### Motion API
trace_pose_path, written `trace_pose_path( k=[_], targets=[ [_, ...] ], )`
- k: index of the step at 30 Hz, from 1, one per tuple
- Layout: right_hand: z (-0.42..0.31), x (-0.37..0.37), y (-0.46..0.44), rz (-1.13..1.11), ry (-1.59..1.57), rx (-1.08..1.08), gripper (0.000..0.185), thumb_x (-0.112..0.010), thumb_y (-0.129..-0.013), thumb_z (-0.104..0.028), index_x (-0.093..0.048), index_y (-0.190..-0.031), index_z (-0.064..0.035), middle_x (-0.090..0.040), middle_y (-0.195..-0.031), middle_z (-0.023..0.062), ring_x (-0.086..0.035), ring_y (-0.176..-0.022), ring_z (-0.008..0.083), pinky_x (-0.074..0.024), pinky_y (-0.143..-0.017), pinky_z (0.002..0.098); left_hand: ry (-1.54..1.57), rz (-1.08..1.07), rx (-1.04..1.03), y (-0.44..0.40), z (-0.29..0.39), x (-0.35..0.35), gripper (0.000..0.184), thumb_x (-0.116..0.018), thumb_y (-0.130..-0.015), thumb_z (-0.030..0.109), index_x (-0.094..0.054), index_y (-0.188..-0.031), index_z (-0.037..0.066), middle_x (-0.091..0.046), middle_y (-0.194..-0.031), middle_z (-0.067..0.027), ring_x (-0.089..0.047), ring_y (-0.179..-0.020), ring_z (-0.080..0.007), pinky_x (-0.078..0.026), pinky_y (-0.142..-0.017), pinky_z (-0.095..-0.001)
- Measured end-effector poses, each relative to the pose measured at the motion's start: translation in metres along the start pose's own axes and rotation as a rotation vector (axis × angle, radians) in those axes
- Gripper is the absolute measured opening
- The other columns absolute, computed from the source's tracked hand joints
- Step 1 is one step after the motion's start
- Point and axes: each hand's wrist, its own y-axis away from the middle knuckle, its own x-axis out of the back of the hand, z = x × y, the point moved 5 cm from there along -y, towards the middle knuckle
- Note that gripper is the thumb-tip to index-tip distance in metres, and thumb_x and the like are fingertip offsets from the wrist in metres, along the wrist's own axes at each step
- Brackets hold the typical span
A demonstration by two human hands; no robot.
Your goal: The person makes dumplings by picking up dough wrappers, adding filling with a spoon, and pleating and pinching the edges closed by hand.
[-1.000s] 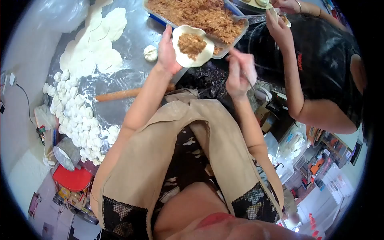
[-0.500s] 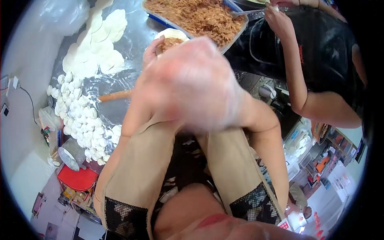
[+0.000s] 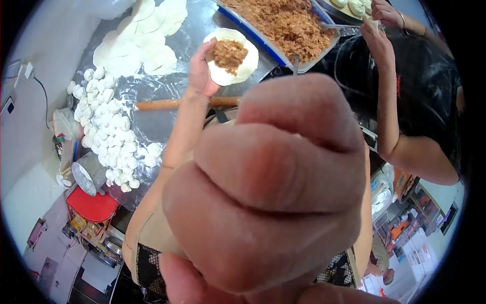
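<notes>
My left hand (image 3: 204, 68) holds a round dough wrapper (image 3: 247, 68) from its left edge, with a mound of brown meat filling (image 3: 230, 55) on it. The wrapper lies flat and unfolded. My right hand (image 3: 268, 187) is raised very close to the camera, its fingers curled tightly; anything inside them is hidden. Behind it, a wooden rolling pin (image 3: 162, 104) lies on the floured metal table (image 3: 152, 87). A tray (image 3: 271, 48) of brown filling stands beyond, with a thin metal handle (image 3: 296, 65) at its near edge.
Overlapping dough wrappers (image 3: 134, 48) lie at the back left. Many small dough pieces (image 3: 109, 137) are heaped along the left side. A metal container (image 3: 87, 173) and a red stool (image 3: 92, 204) are lower left. At right, a co-worker in a black apron (image 3: 420, 76) pinches dough.
My right hand was a blur over my left forearm and now fills the centre, close to the camera. The left hand and filled wrapper have come into full view. The whole view has shifted slightly.
</notes>
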Motion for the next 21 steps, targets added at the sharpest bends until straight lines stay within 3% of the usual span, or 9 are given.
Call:
trace_pose_path(
  k=[5,7,8,9,10,12,13,17,21],
  targets=[
    [0.015,0.014,-0.007,-0.006,-0.175,-0.138,0.012,-0.059,-0.081,-0.005,-0.055,-0.091,-0.0012,-0.056,-0.076,0.0038,-0.053,-0.068,0.0110,-0.0437,-0.062,0.0240,0.009,0.002,0.001,0.000,0.004,0.004,0.041,-0.043,-0.090,0.026,-0.048,-0.119,-0.002,-0.056,-0.116,-0.0180,-0.056,-0.107,-0.0312,-0.046,-0.093,-0.0460],
    [0.044,0.024,-0.006,0.038,-0.227,-0.298,0.012,-0.058,-0.083,-0.004,-0.055,-0.094,-0.0004,-0.057,-0.076,0.0037,-0.053,-0.068,0.0103,-0.0437,-0.062,0.0232,0.340,0.005,0.348,0.007,-0.001,0.000,0.041,-0.042,-0.090,0.026,-0.048,-0.120,-0.002,-0.056,-0.116,-0.0178,-0.056,-0.107,-0.0308,-0.046,-0.093,-0.0458],
    [0.067,0.028,-0.005,0.071,-0.222,-0.417,0.012,-0.058,-0.084,-0.004,-0.055,-0.095,-0.0001,-0.057,-0.077,0.0037,-0.052,-0.068,0.0100,-0.0437,-0.062,0.0228,0.281,-0.182,0.094,-0.001,-0.002,-0.002,0.041,-0.041,-0.090,0.026,-0.048,-0.120,-0.001,-0.056,-0.117,-0.0178,-0.056,-0.107,-0.0308,-0.046,-0.092,-0.0462],
    [0.089,0.035,0.005,0.075,-0.125,-0.535,0.012,-0.058,-0.085,-0.003,-0.055,-0.096,0.0003,-0.057,-0.077,0.0037,-0.052,-0.068,0.0096,-0.0436,-0.062,0.0224,0.284,-0.186,0.086,0.000,-0.003,-0.006,0.041,-0.041,-0.090,0.026,-0.048,-0.120,-0.001,-0.056,-0.117,-0.0178,-0.056,-0.107,-0.0308,-0.046,-0.092,-0.0462],
    [0.113,0.045,0.018,-0.003,0.141,-0.611,0.024,-0.063,-0.081,-0.018,-0.057,-0.090,0.0029,-0.061,-0.080,0.0140,-0.063,-0.071,0.0210,-0.0498,-0.062,0.0314,0.169,-0.118,0.025,0.001,-0.001,-0.008,0.041,-0.041,-0.090,0.026,-0.048,-0.120,-0.002,-0.056,-0.117,-0.0179,-0.057,-0.107,-0.0307,-0.047,-0.092,-0.0460],
    [0.169,0.056,0.073,-0.177,0.446,-0.810,0.038,-0.064,-0.082,-0.033,-0.061,-0.097,0.0017,-0.062,-0.080,0.0156,-0.062,-0.073,0.0220,-0.0487,-0.068,0.0320,0.060,-0.083,-0.034,0.003,0.003,-0.007,0.040,-0.041,-0.091,0.024,-0.048,-0.119,-0.003,-0.057,-0.115,-0.0181,-0.058,-0.104,-0.0303,-0.048,-0.090,-0.0451],
    [0.188,0.058,0.100,-0.209,0.401,-0.996,0.044,-0.065,-0.080,-0.037,-0.063,-0.100,0.0018,-0.064,-0.081,0.0149,-0.062,-0.076,0.0212,-0.0483,-0.069,0.0314,0.063,-0.085,-0.045,0.002,0.003,-0.007,0.040,-0.041,-0.091,0.024,-0.048,-0.119,-0.003,-0.057,-0.115,-0.0181,-0.058,-0.104,-0.0303,-0.048,-0.090,-0.0451],
    [0.197,0.063,0.128,-0.185,0.232,-1.245,0.033,-0.068,-0.077,-0.025,-0.068,-0.096,0.0015,-0.067,-0.075,0.0109,-0.061,-0.069,0.0135,-0.0482,-0.066,0.0273,0.028,-0.071,-0.007,0.002,-0.002,-0.004,0.033,-0.046,-0.090,0.017,-0.051,-0.116,-0.002,-0.060,-0.108,-0.0172,-0.061,-0.099,-0.0278,-0.051,-0.087,-0.0419],
    [0.192,0.065,0.132,-0.188,0.270,-1.121,0.023,-0.065,-0.078,-0.018,-0.068,-0.089,0.0017,-0.066,-0.071,0.0085,-0.060,-0.065,0.0107,-0.0478,-0.065,0.0258,-0.151,-0.022,-0.020,0.001,-0.007,-0.001,0.028,-0.057,-0.085,0.010,-0.054,-0.111,-0.001,-0.062,-0.103,-0.0129,-0.063,-0.092,-0.0224,-0.054,-0.080,-0.0358]
  ],
)
